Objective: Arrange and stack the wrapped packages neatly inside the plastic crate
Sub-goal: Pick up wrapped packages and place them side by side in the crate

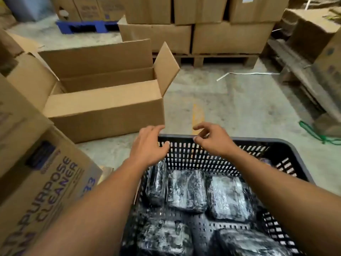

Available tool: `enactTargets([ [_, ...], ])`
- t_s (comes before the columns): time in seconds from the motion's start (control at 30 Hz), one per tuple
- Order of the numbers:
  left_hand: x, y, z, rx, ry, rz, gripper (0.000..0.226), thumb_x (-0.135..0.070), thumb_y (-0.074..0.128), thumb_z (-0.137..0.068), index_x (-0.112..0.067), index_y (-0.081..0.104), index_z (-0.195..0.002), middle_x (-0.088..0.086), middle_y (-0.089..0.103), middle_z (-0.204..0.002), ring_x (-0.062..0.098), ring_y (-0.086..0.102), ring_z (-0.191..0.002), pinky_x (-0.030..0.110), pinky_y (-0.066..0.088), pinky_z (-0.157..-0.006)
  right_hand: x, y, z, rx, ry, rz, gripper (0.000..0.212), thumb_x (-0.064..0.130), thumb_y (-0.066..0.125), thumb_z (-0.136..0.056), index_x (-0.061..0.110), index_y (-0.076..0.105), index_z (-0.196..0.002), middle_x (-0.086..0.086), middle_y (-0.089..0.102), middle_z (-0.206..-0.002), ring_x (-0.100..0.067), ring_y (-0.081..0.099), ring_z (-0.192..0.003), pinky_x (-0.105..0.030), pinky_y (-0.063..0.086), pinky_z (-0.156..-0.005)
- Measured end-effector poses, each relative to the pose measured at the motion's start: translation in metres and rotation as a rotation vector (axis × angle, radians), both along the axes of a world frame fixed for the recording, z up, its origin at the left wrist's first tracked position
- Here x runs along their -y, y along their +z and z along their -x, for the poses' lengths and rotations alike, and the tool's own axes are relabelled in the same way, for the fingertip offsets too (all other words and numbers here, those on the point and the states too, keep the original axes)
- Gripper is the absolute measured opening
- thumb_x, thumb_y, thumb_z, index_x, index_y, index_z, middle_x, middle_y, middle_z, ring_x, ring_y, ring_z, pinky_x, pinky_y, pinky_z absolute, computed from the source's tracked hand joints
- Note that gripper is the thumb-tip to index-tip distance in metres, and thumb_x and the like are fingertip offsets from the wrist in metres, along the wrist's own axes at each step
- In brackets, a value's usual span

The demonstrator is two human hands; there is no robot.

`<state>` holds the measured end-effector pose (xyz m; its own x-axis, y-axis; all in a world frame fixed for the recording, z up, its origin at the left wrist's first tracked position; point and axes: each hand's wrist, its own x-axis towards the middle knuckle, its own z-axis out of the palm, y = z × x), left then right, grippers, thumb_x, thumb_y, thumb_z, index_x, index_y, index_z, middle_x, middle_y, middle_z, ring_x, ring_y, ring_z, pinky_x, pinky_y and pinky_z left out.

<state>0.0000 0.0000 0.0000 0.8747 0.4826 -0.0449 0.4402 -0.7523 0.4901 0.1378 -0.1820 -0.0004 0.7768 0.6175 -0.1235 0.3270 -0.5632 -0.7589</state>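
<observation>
A black perforated plastic crate sits on the floor at the bottom right. Several packages wrapped in shiny clear film over dark contents lie on its bottom: one on edge at the left, two flat ones beside it, and two nearer me. My left hand hovers over the crate's far left corner with fingers spread and nothing in it. My right hand is just over the far rim, fingers loosely curled, holding nothing.
An open cardboard box stands on the concrete floor beyond the crate at the left. A printed cleaner carton is close at the left. Stacked cartons on a wooden pallet stand behind. A green cord lies at the right.
</observation>
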Motion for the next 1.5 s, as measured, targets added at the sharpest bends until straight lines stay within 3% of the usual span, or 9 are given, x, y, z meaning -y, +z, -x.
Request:
enactTargets([
  [0.17, -0.017, -0.034, 0.021, -0.111, 0.022, 0.0, 0.084, -0.048, 0.061, -0.092, -0.039, 0.016, -0.162, -0.001, 0.016, -0.171, 0.031, 0.032, -0.151, 0.054, 0.04, -0.115, -0.007, -0.054, 0.042, 0.288, -0.001, 0.053, 0.032, 0.032, 0.062, -0.09, 0.026, 0.07, -0.12, 0.013, 0.069, -0.092, -0.01, 0.056, -0.091, -0.033, 0.049, -0.078],
  [0.43, -0.024, -0.046, 0.016, -0.057, 0.02, -0.001, 0.085, -0.047, 0.061, -0.089, -0.037, 0.017, -0.161, -0.002, 0.024, -0.165, 0.032, 0.049, -0.136, 0.049, 0.049, -0.104, 0.016, -0.168, 0.106, 0.199, 0.334, 0.48, 0.065, 0.056, 0.055, -0.088, 0.034, 0.042, -0.148, -0.002, 0.038, -0.159, -0.02, 0.034, -0.143, -0.048, 0.031, -0.119],
  [0.73, -0.026, -0.05, 0.014, -0.031, 0.017, -0.007, 0.086, -0.042, 0.063, -0.087, -0.036, 0.019, -0.161, -0.001, 0.03, -0.16, 0.031, 0.056, -0.124, 0.045, 0.051, -0.097, 0.032, -0.21, 0.105, 0.385, 0.441, 0.597, 0.099, 0.052, 0.079, -0.077, 0.049, 0.015, -0.153, 0.002, 0.014, -0.172, -0.026, 0.008, -0.158, -0.064, 0.004, -0.123],
  [0.9, -0.025, -0.048, 0.014, -0.044, 0.02, -0.008, 0.086, -0.039, 0.063, -0.088, -0.036, 0.018, -0.161, -0.001, 0.03, -0.16, 0.028, 0.059, -0.114, 0.042, 0.051, -0.091, 0.033, -0.198, 0.095, 0.341, 0.485, 0.588, 0.09, 0.05, 0.068, -0.087, 0.047, 0.011, -0.157, 0.003, 0.01, -0.173, -0.026, 0.005, -0.159, -0.068, 0.013, -0.124],
  [1.03, -0.023, -0.047, 0.014, -0.077, 0.032, -0.012, 0.087, -0.04, 0.063, -0.088, -0.038, 0.015, -0.161, -0.002, 0.027, -0.161, 0.029, 0.06, -0.113, 0.049, 0.054, -0.093, 0.04, -0.182, 0.089, 0.409, 0.479, 0.492, 0.07, 0.062, 0.05, -0.093, 0.039, 0.026, -0.155, 0.002, 0.032, -0.165, -0.024, 0.026, -0.152, -0.055, 0.031, -0.121],
  [1.17, -0.023, -0.047, 0.014, -0.086, 0.038, -0.027, 0.087, -0.04, 0.061, -0.087, -0.039, 0.015, -0.161, -0.003, 0.028, -0.159, 0.029, 0.06, -0.109, 0.045, 0.054, -0.086, 0.041, -0.169, 0.09, 0.395, 0.379, 0.404, 0.06, 0.063, 0.041, -0.097, 0.033, 0.036, -0.149, 0.005, 0.045, -0.152, -0.016, 0.041, -0.136, -0.038, 0.051, -0.102],
  [1.27, -0.024, -0.047, 0.015, -0.088, 0.037, -0.03, 0.087, -0.039, 0.062, -0.087, -0.039, 0.015, -0.161, -0.003, 0.029, -0.158, 0.029, 0.06, -0.108, 0.045, 0.055, -0.085, 0.028, -0.154, 0.08, 0.338, 0.119, 0.291, 0.052, 0.057, 0.041, -0.096, 0.034, 0.046, -0.142, 0.01, 0.055, -0.139, -0.008, 0.05, -0.12, -0.027, 0.047, -0.087],
  [1.37, -0.023, -0.046, 0.015, -0.091, 0.033, -0.033, 0.088, -0.039, 0.062, -0.087, -0.039, 0.015, -0.161, -0.002, 0.028, -0.158, 0.028, 0.06, -0.102, 0.045, 0.055, -0.083, 0.018, -0.139, 0.058, 0.132, -0.088, 0.087, 0.041, 0.042, 0.056, -0.1, 0.034, 0.048, -0.139, 0.006, 0.058, -0.14, -0.013, 0.056, -0.12, -0.036, 0.045, -0.098],
  [1.5, -0.023, -0.047, 0.014, -0.096, 0.032, -0.043, 0.087, -0.038, 0.062, -0.087, -0.039, 0.015, -0.161, -0.002, 0.029, -0.157, 0.027, 0.058, -0.101, 0.044, 0.054, -0.083, 0.028, -0.138, 0.047, -0.037, 0.048, 0.056, 0.058, 0.031, 0.072, -0.091, 0.04, 0.043, -0.14, 0.002, 0.045, -0.15, -0.019, 0.05, -0.132, -0.052, 0.045, -0.112],
])
